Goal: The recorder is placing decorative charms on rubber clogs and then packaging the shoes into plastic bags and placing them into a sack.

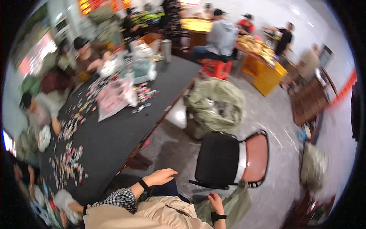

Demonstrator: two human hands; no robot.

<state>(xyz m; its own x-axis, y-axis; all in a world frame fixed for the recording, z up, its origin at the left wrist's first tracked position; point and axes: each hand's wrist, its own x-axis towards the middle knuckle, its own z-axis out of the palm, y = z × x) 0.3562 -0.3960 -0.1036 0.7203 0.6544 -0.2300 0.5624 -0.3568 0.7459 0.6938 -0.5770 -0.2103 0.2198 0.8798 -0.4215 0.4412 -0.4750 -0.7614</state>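
Near the table's edge, my left hand [161, 176] stretches out over my dark trousers with its fingers extended and holds nothing. A black band circles that wrist. My right hand [216, 202], with a black watch [218, 217] on its wrist, hangs lower and farther right. Its fingers are curled in; what they hold, if anything, I cannot make out. Behind that hand spreads a grey-green sack cloth [237, 204]; whether they touch is unclear. Ahead of my hands stands a chair [217, 158] with a black seat and a brown back.
A dark table [126, 133] on the left bears piles of small colourful pieces [69, 164] and a pink plastic bag [114, 97]. A big open green sack [215, 103] stands beside it. People sit around its far side. A yellow-fronted table [263, 74] and a red stool [216, 68] are farther off.
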